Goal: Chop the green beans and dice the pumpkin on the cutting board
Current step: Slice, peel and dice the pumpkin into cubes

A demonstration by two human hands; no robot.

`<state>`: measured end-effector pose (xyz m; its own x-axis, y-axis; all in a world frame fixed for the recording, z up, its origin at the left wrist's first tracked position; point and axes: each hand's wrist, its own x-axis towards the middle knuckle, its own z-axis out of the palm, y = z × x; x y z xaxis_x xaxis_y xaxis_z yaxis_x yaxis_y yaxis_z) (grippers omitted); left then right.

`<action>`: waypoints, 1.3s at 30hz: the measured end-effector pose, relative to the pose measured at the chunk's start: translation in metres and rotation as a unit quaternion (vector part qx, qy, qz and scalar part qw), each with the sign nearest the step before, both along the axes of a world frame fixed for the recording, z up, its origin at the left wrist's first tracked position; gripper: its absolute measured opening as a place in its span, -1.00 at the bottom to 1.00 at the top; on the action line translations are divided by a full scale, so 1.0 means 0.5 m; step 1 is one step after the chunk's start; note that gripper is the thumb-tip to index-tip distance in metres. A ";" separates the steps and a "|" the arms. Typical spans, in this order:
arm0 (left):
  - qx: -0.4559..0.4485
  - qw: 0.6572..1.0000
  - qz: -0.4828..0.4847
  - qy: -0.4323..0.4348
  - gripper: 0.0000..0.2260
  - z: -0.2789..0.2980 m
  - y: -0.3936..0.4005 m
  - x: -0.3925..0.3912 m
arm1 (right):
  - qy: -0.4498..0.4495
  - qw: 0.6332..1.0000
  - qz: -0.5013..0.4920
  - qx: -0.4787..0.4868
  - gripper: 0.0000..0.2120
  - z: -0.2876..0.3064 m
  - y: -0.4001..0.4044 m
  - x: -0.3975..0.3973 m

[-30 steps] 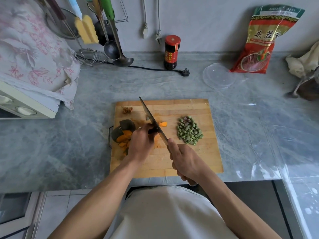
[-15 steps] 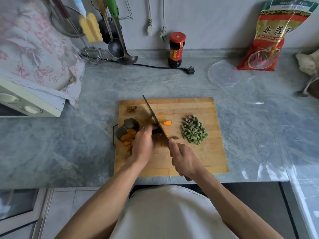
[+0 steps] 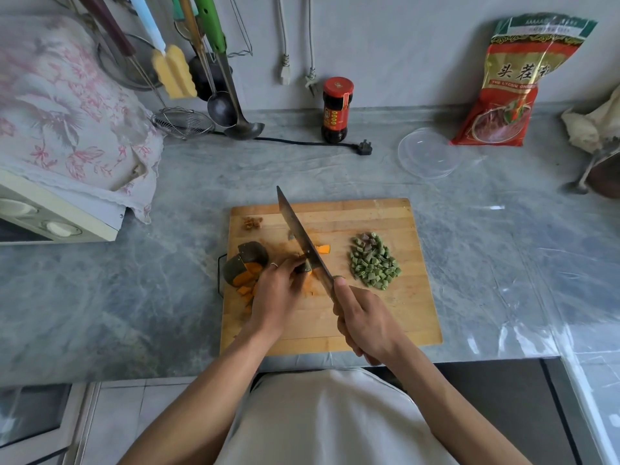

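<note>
On wooden board (image 3: 385,317): diced green beans (image 3: 374,261).

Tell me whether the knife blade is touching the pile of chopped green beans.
Apart. The head view shows bare cutting board between the knife blade and the green beans.

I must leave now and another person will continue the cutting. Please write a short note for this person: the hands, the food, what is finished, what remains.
Right hand grips the knife, blade slanting over the cutting board.
Left hand holds a pumpkin slice against the blade.
Green beans: chopped, piled on the board's right side. Done.
Pumpkin chunk, skin on, sits at the board's left edge, with cut orange pieces beside it.
Left: finish this slice, then dice the chunk.
</note>
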<state>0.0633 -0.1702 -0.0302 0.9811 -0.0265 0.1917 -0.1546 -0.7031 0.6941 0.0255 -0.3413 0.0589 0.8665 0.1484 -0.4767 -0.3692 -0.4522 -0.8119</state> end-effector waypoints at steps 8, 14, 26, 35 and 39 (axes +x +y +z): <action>-0.039 0.998 0.026 0.029 -0.91 -0.007 -0.007 0.011 | 0.000 1.000 0.009 -0.002 -0.42 0.017 -0.004 -0.015; -0.058 0.998 0.018 -0.001 -0.89 -0.010 -0.012 0.006 | -0.001 1.000 0.015 -0.025 -0.36 0.009 -0.006 -0.028; -0.050 0.998 0.022 -0.014 -0.88 -0.016 -0.010 0.007 | -0.018 0.998 0.042 -0.050 -0.39 -0.002 0.011 -0.003; -0.046 0.999 0.005 -0.010 -0.89 -0.010 -0.011 0.004 | -0.008 0.998 0.048 -0.037 -0.52 -0.002 -0.001 -0.023; -0.035 0.999 0.012 -0.019 -0.88 -0.010 -0.012 0.005 | -0.018 0.998 0.048 -0.041 -0.53 -0.008 -0.002 -0.026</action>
<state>0.0660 -0.1759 -0.0350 0.9732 0.0112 0.2295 -0.1660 -0.6567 0.7357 0.0126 -0.3423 0.0551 0.8664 0.1939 -0.4602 -0.2929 -0.5492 -0.7827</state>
